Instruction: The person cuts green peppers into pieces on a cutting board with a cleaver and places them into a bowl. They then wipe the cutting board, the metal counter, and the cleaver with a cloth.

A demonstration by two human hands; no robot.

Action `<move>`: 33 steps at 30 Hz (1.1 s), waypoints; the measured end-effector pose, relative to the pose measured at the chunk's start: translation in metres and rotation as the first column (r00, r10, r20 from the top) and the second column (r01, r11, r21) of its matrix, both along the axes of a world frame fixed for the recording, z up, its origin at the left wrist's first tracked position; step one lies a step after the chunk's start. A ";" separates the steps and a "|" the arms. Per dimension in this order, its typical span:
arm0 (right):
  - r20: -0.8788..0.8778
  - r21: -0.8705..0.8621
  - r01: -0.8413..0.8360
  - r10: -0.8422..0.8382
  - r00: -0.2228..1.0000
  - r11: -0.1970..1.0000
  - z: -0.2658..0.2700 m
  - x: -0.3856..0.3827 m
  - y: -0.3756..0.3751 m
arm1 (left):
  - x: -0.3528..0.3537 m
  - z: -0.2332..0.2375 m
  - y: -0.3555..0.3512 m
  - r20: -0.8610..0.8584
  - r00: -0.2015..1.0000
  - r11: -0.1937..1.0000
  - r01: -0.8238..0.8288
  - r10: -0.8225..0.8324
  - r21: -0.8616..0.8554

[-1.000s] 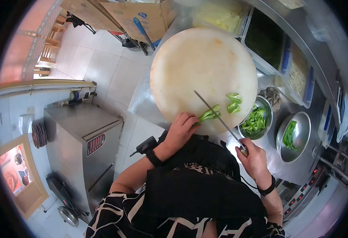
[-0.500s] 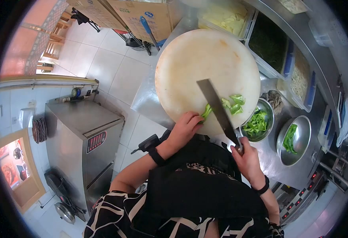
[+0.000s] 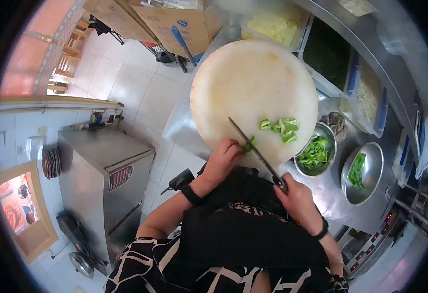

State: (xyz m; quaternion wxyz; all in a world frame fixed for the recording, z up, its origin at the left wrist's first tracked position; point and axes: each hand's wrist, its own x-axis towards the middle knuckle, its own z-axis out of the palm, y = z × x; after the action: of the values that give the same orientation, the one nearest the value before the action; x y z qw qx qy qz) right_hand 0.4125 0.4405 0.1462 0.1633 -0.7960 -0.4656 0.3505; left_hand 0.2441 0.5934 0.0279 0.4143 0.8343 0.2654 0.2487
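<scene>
A round white chopping board point(image 3: 248, 78) lies in front of me. My right hand point(image 3: 296, 196) grips the handle of a cleaver point(image 3: 256, 151), whose blade stands edge-down across a green pepper point(image 3: 249, 143). At the near left rim of the board, my left hand point(image 3: 225, 158) has its fingers curled on that pepper, just left of the blade. Its fingertips partly hide the piece. To the right of the blade lie several cut green pepper pieces point(image 3: 287, 129) on the board.
Right of the board stand a metal bowl point(image 3: 314, 168) of green pieces and another metal bowl point(image 3: 370, 168) with some green pieces. A crumpled cloth point(image 3: 337, 126) lies beside them. Plastic food tubs point(image 3: 338, 89) line the back. A steel cabinet point(image 3: 89, 151) stands left.
The cleaver has swung left and turned from its flat side showing to edge-down on the pepper. Cut pieces near it have shifted left. My left hand stays at the board's near rim.
</scene>
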 end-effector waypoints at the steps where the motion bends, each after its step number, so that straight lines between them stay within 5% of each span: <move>1: 0.034 -0.005 -0.035 0.035 0.999 0.999 -0.012 -0.002 -0.001 | 0.001 0.000 0.001 -0.009 1.000 0.999 0.022 -0.021 0.025; 6: -0.189 0.004 0.144 -0.140 0.972 0.990 -0.022 0.016 -0.008 | 0.012 0.005 0.009 -0.029 0.997 0.996 0.074 -0.073 0.040; 9: -0.381 0.004 0.568 -0.524 0.762 0.823 -0.013 0.030 -0.042 | 0.043 0.010 0.008 0.009 0.996 0.995 -0.093 0.094 -0.035; 11: -0.266 0.075 0.632 -0.595 0.759 0.772 -0.006 0.039 -0.045 | 0.076 0.011 0.000 0.020 0.980 0.979 -0.199 0.200 -0.036; 15: -0.103 0.085 0.559 -0.551 0.828 0.825 -0.030 0.042 -0.042 | 0.113 0.016 -0.013 -0.195 0.967 0.984 -0.144 0.162 0.104; 19: -0.337 -0.089 0.642 -0.630 0.700 0.761 -0.024 0.022 -0.032 | 0.131 0.021 -0.022 -0.116 0.983 0.989 -0.132 0.140 0.071; 21: -0.357 -0.035 0.596 -0.567 0.742 0.802 -0.033 0.013 -0.036 | 0.144 0.012 -0.029 -0.053 0.989 0.989 -0.131 0.135 0.068; 24: -0.493 -0.071 0.620 -0.568 0.660 0.782 -0.030 0.019 -0.046 | 0.155 0.002 -0.040 0.057 0.990 0.992 -0.127 0.126 0.016; 26: -0.717 -0.082 0.654 -0.500 0.485 0.752 -0.042 0.019 -0.060 | 0.165 0.006 -0.055 0.118 0.980 0.987 -0.159 0.162 -0.034; 33: -0.808 -0.100 0.868 -0.549 0.214 0.486 -0.045 0.033 -0.134 | 0.228 0.012 -0.127 0.147 0.984 0.995 0.102 -0.103 0.019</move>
State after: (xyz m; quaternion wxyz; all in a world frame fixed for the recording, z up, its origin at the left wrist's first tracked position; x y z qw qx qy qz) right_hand 0.4459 0.3061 0.1016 0.6342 -0.6425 0.0226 0.4296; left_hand 0.4721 0.4661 0.0397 0.4404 0.8285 0.1892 0.2896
